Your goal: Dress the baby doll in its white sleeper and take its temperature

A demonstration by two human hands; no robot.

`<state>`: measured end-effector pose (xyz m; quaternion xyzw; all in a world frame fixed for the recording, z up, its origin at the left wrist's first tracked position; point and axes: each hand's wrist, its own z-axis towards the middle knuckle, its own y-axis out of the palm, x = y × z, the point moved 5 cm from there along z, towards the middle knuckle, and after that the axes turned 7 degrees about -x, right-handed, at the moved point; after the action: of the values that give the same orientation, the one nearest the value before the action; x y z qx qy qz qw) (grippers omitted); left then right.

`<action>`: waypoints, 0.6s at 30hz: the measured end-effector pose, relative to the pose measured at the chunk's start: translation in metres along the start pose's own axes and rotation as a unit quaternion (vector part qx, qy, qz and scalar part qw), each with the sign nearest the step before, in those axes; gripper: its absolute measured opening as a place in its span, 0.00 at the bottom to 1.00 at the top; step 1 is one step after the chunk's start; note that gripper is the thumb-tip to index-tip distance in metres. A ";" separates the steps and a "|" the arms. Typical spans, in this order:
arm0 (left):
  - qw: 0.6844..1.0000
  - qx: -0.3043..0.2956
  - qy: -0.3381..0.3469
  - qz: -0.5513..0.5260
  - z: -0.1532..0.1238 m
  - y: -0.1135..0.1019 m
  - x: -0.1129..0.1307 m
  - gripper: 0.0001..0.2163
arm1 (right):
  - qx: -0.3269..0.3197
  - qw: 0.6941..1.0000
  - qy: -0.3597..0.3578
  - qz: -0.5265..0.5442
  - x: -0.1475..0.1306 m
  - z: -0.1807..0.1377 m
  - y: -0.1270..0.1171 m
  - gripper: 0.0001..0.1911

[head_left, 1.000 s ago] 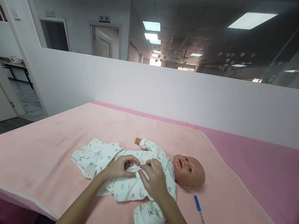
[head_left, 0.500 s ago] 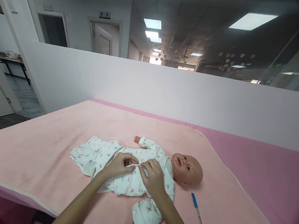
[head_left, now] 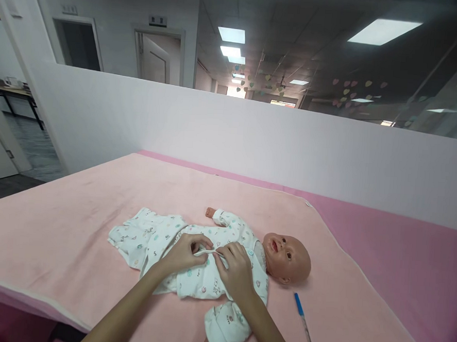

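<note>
wall signs (head_left: 157, 20) | too small to read | legible text: none

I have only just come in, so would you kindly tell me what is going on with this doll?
The right hand pinches a thin white strip at the front of the doll's patterned shirt. The left hand has its fingertips at the same strip, though how firmly it grips is hard to tell. The doll lies on its back on a pink blanket, and a thin stick with a blue end lies near its head.
</note>
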<state>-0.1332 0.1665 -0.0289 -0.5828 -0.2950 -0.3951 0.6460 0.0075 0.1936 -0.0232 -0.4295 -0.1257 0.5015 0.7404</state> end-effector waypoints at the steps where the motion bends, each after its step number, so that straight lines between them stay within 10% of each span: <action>1: 1.000 -0.007 -0.001 -0.015 0.000 0.000 0.000 0.12 | 0.002 1.000 0.000 -0.001 0.000 0.000 0.000 0.06; 18: 0.995 -0.031 -0.013 -0.090 0.001 0.000 -0.001 0.14 | -0.019 1.000 0.005 0.003 0.001 0.000 0.002 0.07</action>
<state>-0.1337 0.1672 -0.0293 -0.5785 -0.3420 -0.4529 0.5859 0.0067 0.1944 -0.0252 -0.4465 -0.1298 0.4992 0.7311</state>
